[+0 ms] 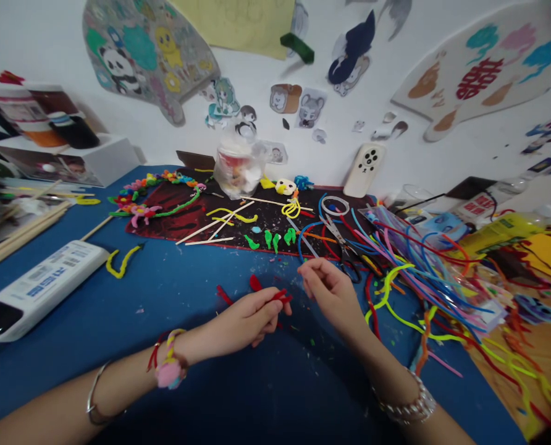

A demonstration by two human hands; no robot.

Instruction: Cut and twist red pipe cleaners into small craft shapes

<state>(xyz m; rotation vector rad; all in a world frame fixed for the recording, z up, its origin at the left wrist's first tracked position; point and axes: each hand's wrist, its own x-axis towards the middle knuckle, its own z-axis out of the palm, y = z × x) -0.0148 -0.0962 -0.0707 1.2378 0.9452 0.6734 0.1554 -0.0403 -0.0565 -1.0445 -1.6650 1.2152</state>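
My left hand point(250, 316) is closed round a short red pipe cleaner point(282, 296), whose bent end pokes out past the thumb and forefinger. More red fuzzy bits point(256, 283) show just behind that hand, lying on the blue table or held; I cannot tell which. To the right, my right hand point(330, 290) is raised with thumb and fingertips pinched together, apart from the left. Whatever it pinches, if anything, is too small to make out. Beyond the hands, several small green twisted pieces point(275, 240) lie on a dark red mat point(187, 232). Scissors point(343, 241) rest just past my right hand.
A tangle of coloured pipe cleaners point(409, 259) spreads across the right side. A white device point(39, 290) and a bent yellow pipe cleaner point(123, 262) lie left. Behind stand a flower garland point(139, 210), a bagged cup point(238, 164) and a phone point(364, 170) against the wall.
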